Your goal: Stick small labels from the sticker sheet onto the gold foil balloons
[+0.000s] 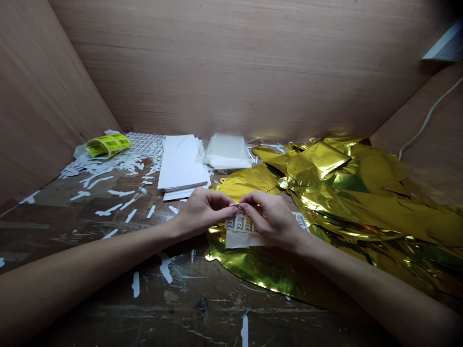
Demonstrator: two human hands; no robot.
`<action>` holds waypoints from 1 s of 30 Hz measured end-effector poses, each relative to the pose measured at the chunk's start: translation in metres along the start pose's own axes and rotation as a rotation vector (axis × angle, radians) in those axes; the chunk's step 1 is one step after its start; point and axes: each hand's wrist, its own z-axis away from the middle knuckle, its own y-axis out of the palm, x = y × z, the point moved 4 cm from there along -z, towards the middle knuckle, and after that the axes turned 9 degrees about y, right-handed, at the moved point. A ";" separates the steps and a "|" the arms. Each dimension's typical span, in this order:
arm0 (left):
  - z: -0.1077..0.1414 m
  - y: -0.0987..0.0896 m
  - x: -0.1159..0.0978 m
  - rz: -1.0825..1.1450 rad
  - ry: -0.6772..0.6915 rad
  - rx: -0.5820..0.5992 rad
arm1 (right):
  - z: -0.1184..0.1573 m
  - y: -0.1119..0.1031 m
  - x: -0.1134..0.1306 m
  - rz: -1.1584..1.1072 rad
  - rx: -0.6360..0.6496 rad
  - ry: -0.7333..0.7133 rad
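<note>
A small white sheet of stickers, printed with CE marks and little round symbols, is pinched at its upper edge between both hands. My left hand grips that edge with thumb and forefinger. Close beside it, my right hand pinches the same sheet and covers its right part. Blank white backing shows below the printed rows. Beneath the hands lies a flat gold foil balloon, its rim curving toward me. Part of another printed sticker piece shows past my right wrist.
Crumpled gold foil balloons fill the right side. Behind the hands lie a stack of white cards and clear plastic bags. At left are a yellow label roll, sticker sheets and scattered white paper scraps. Wooden walls enclose the table.
</note>
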 end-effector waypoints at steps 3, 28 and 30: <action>0.000 0.000 -0.002 -0.010 -0.005 -0.013 | 0.000 -0.001 0.000 0.081 -0.057 -0.065; -0.015 -0.031 -0.016 -0.035 0.230 -0.086 | 0.005 0.009 0.004 0.622 0.269 0.068; -0.019 -0.036 -0.009 -0.078 0.233 0.012 | 0.006 0.010 0.003 0.624 0.273 0.037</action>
